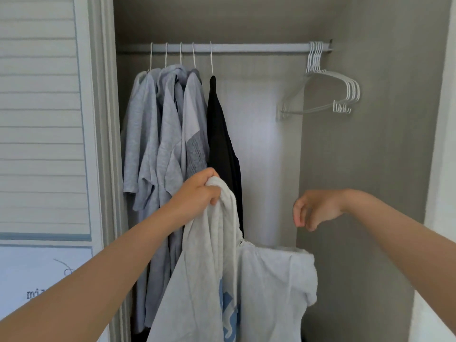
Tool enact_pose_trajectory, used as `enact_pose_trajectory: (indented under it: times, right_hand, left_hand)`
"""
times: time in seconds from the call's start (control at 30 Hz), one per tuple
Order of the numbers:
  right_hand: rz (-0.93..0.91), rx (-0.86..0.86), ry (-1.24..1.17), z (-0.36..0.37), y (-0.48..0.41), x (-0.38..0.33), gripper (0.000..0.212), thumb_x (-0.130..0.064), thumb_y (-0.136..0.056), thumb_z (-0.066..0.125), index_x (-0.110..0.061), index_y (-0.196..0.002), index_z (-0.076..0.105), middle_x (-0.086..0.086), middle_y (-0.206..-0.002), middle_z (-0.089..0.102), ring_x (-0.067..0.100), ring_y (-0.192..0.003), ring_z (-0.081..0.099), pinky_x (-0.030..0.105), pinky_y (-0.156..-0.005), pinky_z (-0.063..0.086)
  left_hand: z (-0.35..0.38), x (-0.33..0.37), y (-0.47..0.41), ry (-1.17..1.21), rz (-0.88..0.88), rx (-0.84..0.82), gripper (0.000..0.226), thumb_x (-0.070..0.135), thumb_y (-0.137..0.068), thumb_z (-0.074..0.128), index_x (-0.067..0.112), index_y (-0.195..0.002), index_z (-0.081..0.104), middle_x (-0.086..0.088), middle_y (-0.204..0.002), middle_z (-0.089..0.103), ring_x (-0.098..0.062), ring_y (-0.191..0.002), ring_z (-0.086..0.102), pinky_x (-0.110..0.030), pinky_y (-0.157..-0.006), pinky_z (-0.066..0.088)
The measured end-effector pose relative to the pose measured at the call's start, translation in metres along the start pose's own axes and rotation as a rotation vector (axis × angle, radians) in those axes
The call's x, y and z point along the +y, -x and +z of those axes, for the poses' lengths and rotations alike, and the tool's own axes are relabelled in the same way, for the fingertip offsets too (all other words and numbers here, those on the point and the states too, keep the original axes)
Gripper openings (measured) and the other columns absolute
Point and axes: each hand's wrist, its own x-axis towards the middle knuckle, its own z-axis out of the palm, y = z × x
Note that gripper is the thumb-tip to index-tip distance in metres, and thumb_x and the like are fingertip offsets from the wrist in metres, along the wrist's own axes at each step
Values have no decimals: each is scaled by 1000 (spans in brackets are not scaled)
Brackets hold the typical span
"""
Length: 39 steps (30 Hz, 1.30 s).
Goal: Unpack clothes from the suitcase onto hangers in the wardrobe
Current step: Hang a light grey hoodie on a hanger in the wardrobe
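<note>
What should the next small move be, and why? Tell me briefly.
Most likely, raise the right hand to the empty hangers at the right end of the rod and lift one off. The left hand grips the white shirt, which shows no hanger, while the right hand holds nothing and hangs below those hangers.

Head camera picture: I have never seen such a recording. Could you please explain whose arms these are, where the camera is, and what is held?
No machine here: a person wears the camera on the head, so it looks over their own arms into a wardrobe. The left hand grips a white shirt, which hangs down. The right hand is raised, fingers loosely curled, holding nothing. On the rail hang grey shirts and a black garment at left, empty hangers at right.
</note>
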Motion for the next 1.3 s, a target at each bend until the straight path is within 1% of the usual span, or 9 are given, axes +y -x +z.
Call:
enact_pose_trajectory:
  times: [0.1,0.27,0.4,0.5,0.6,0.7,0.83,1.0,1.3]
  right_hand:
    - [11,270,-47,-42,-17,-10,27,4,-80,59,-22,-75,65,3,-81,65,13,-68,58,23,-63,48]
    - [30,711,129,-120,-30,-21,15,-6,-85,59,-18,-91,66,5,-101,66,23,-94,60,24,-78,43]
    - [71,1020,382,-183,-39,-4,38,-17,-85,62,-14,-122,58,15,-128,51,34,-121,47,40,-99,41]
    - [183,1171,515,-217,-45,12,51,-23,-88,59,-14,-136,46,16,-139,42,35,-130,38,47,-103,33]
    - [264,1219,574,-240,-56,27,53,-22,-88,57,-8,-137,41,21,-139,41,37,-130,36,48,-103,32]
    - [336,1188,511,-250,-71,42,54,-18,-87,58,-4,-136,39,24,-135,43,40,-126,39,49,-101,34]
    - [416,1187,555,-248,-86,56,48,-10,-87,55,-1,-132,44,24,-130,45,39,-123,41,47,-100,34]
    - [368,1238,530,-254,-97,59,33,10,-87,46,13,-119,53,31,-120,46,46,-110,51,49,-91,44]
    - [196,1313,247,-259,-118,43,33,11,-85,42,20,-116,44,38,-122,41,50,-106,48,49,-92,43]
  left_hand:
    - [-3,-3,-25,-14,19,-29,20,-8,-75,48,12,-73,46,0,-70,44,-12,-68,41,-25,-62,32]
    - [1,0,-61,-4,70,-78,12,2,-69,51,14,-71,47,1,-71,46,-12,-67,42,-23,-61,33]
    - [-2,1,-87,-10,110,-55,11,5,-66,50,14,-70,46,2,-70,44,-11,-66,41,-24,-62,33]
    - [-5,3,-106,0,128,-5,16,-2,-70,50,13,-70,46,4,-69,44,-9,-65,41,-23,-62,32]
    - [-6,8,-123,7,163,20,10,3,-66,52,11,-71,49,4,-68,46,-3,-61,43,-18,-60,35]
    - [-3,12,-140,32,190,39,15,-7,-70,52,9,-72,51,3,-68,47,1,-58,44,-9,-55,37]
    - [4,14,-155,80,215,19,9,6,-62,53,13,-66,51,7,-65,49,1,-60,46,-8,-56,37]
    - [9,13,-162,75,236,27,22,-12,-71,50,10,-69,51,1,-70,49,-4,-64,45,-8,-55,36]
    - [9,1,-160,33,216,34,24,-13,-71,51,12,-69,50,2,-68,47,-7,-65,45,-17,-59,36]
